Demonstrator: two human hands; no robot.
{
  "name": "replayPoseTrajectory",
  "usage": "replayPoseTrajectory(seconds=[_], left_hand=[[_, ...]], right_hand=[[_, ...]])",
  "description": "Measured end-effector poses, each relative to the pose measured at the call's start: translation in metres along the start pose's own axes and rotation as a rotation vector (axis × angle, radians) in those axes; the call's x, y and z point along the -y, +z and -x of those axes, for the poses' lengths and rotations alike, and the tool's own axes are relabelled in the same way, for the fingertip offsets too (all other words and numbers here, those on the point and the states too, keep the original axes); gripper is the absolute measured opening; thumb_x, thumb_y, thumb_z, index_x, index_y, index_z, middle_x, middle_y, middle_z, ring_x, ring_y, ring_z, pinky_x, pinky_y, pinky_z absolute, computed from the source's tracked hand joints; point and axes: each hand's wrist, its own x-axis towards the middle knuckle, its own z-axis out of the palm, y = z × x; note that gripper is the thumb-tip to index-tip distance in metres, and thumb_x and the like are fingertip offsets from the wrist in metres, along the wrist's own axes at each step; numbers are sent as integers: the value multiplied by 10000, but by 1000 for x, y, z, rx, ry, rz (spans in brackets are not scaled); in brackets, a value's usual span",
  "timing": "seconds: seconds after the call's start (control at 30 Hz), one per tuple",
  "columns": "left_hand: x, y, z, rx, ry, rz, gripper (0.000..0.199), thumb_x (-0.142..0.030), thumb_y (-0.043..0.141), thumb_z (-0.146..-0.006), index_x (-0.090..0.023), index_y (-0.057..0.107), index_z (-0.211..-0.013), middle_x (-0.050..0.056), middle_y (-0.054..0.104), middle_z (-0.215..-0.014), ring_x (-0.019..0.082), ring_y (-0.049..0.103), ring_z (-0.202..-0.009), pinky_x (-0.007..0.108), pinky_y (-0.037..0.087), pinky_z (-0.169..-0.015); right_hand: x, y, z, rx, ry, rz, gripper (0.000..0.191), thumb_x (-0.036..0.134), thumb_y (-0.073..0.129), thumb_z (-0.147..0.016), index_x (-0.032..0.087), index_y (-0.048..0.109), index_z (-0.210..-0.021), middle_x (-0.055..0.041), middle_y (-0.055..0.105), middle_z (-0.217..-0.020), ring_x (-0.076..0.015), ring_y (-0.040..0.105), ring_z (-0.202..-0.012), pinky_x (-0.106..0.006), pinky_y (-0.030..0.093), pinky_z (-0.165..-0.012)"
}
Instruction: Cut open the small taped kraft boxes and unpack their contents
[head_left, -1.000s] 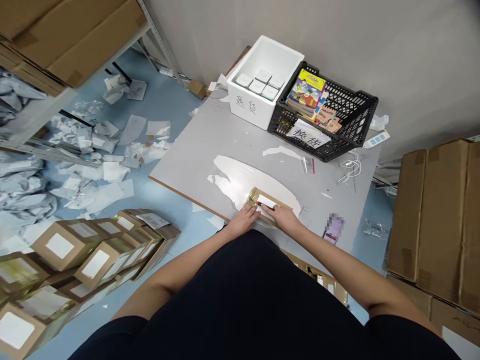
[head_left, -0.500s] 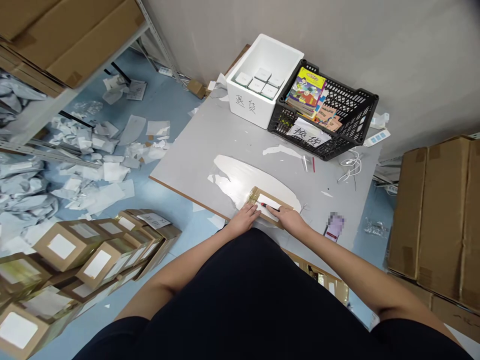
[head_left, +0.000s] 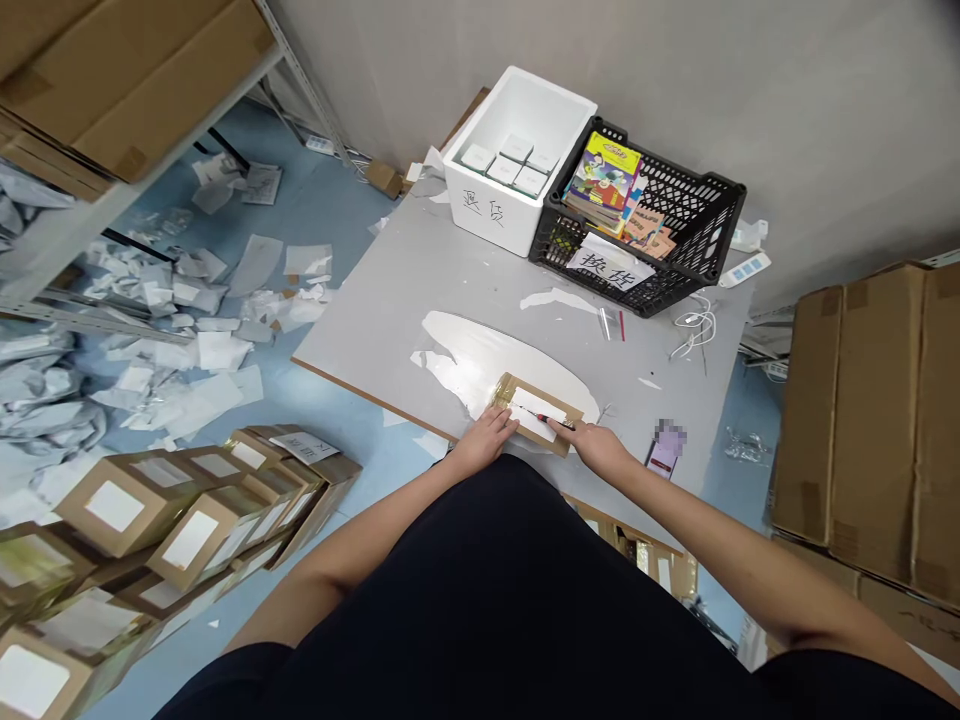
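Head camera: one small carton (head_left: pixel 534 428) bearing one white label (head_left: pixel 542 404) lies on the desk (head_left: pixel 375 310), with one slim red-and-black tool (head_left: pixel 544 418) above it. Farther back stand one white foam box (head_left: pixel 487 215) with five small white boxes (head_left: pixel 503 170) visible inside, and one black crate (head_left: pixel 679 283) beside it. One phone (head_left: pixel 663 460) lies to the right.

The carton sits near the desk's close edge, just in front of the person's body. Grey desktop with a white patch and paper scraps stretches between it and the foam box, and leftward to the brown edge.

The carton lies between the two hands: the left hand (head_left: pixel 484 440) has its fingers on the left end, though I cannot tell whether it grips; the right hand (head_left: pixel 600 448), at the right end, is closed round the tool, which points left across the label.
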Motion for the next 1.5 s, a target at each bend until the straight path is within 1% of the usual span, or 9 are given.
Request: replayPoseTrajectory(seconds=[0.23, 0.43, 0.93, 1.1, 1.23, 1.3, 1.37, 1.43, 1.5], left_hand=[[-1, -1, -1, 7, -7, -28, 574, -67, 492, -803, -145, 454, -1370, 175, 439, -1412, 315, 360, -1358, 538, 312, -1127], [-2, 0, -2, 21, -8, -88, 541, -69, 472, -821, -135, 475, -1359, 178, 435, -1413, 322, 369, -1350, 521, 329, -1120], [-2, -4, -7, 61, 5, -147, 511, -89, 447, -863, -145, 469, -1370, 185, 465, -1394, 320, 417, -1321, 525, 373, -1084], [-2, -9, -9, 84, 11, -160, 456, -170, 479, -898, -156, 483, -1353, 189, 472, -1386, 319, 441, -1295, 505, 380, -1075], [1, -20, -16, 131, 29, -156, 404, -266, 541, -902, -190, 520, -1298, 168, 515, -1329, 305, 488, -1232, 468, 421, -1029], [3, -28, -22, 180, 49, -144, 365, -286, 550, -902, -217, 536, -1260, 140, 556, -1258, 281, 532, -1161, 443, 453, -983], [5, -36, -32, 221, 85, -139, 372, -297, 562, -897, -236, 525, -1262, 123, 576, -1215, 269, 549, -1126, 433, 462, -960], [6, -41, -44, 232, 146, -155, 482, -306, 613, -864, -235, 478, -1322, 136, 550, -1279, 289, 502, -1212, 456, 419, -1014], [7, -42, -58, 231, 209, -188, 669, -323, 696, -798, -219, 407, -1393, 165, 453, -1416, 331, 368, -1352, 503, 317, -1098]], right_hand=[[-16, 18, 38, 41, 64, 7, 780, 0, 398, -865, 363, 178, -1519, -72, 614, -942, -185, 624, -768, -241, 384, -626], [-27, 33, 67, 50, 121, -9, 839, -32, 404, -836, 387, 157, -1520, -59, 596, -914, -182, 626, -748, -237, 359, -588], [-31, 52, 94, 3, 178, -79, 887, -46, 395, -812, 426, 137, -1518, -57, 583, -894, -182, 615, -721, -238, 318, -569], [-27, 66, 98, -53, 232, -166, 843, -25, 384, -833, 435, 183, -1509, -51, 603, -882, -182, 621, -733, -234, 335, -582], [-16, 92, 105, -134, 322, -416, 649, 124, 408, -918, 396, 285, -1494, -52, 640, -914, -185, 634, -787, -229, 394, -636], [-5, 108, 110, -250, 408, -637, 551, 231, 398, -952, 354, 331, -1485, -65, 663, -997, -204, 638, -880, -251, 440, -702], [8, 121, 111, -389, 502, -911, 527, 288, 387, -955, 322, 354, -1479, -71, 660, -1127, -212, 627, -962, -278, 472, -764], [23, 130, 105, -469, 573, -1200, 542, 314, 392, -937, 297, 360, -1478, -62, 657, -1161, -198, 638, -901, -286, 500, -741], [37, 133, 93, -486, 630, -1455, 574, 332, 405, -913, 270, 358, -1481, -48, 678, -1059, -164, 625, -708, -276, 511, -636]])
